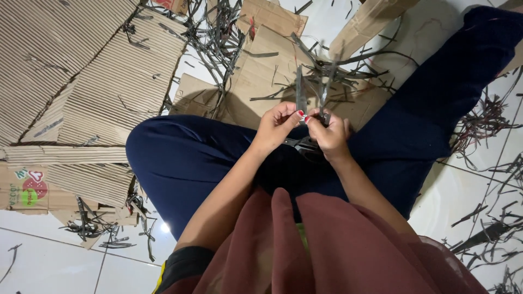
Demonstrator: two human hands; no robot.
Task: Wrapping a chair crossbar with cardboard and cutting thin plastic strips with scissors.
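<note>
I sit cross-legged on the floor in dark blue trousers (180,158). My left hand (278,126) and my right hand (328,133) meet above my lap. Both pinch thin dark strips (300,90) that stand up from my fingers; the left holds a flat dark strip, the right a blurred bunch of narrow ones. A dark object (300,144) lies on my lap just under the hands; I cannot tell what it is.
Flattened corrugated cardboard sheets (81,71) cover the floor at left, brown cardboard pieces (261,65) lie ahead. Dark strip scraps (218,38) are scattered over them and over the white tiles (479,185) at right. A maroon garment (327,250) covers my front.
</note>
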